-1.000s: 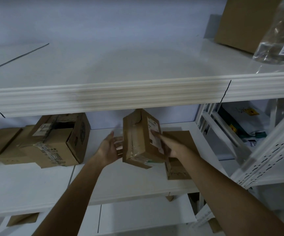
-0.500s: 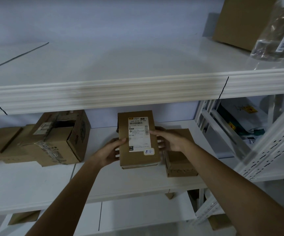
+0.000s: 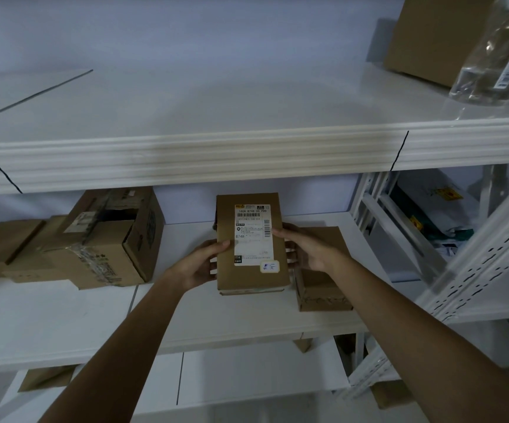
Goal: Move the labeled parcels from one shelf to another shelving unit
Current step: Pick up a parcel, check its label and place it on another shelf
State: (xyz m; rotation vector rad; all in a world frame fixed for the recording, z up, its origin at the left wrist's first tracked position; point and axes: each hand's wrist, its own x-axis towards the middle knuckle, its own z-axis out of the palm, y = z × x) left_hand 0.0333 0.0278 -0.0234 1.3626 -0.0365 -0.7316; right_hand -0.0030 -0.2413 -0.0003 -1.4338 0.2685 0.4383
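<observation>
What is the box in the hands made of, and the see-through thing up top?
The parcel looks like brown cardboard: matte, with folded edges and a white paper label stuck on. The see-through thing on the top shelf seems to be clear, shiny plastic, possibly a bag or bottle, with a barcode sticker.

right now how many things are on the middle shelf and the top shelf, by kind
cardboard boxes, middle shelf: 4, the labeled box held by both hands, a small box, a taped box, a flat box
cardboard box, top shelf: 1
clear plastic bag, top shelf: 1
total: 6
</observation>
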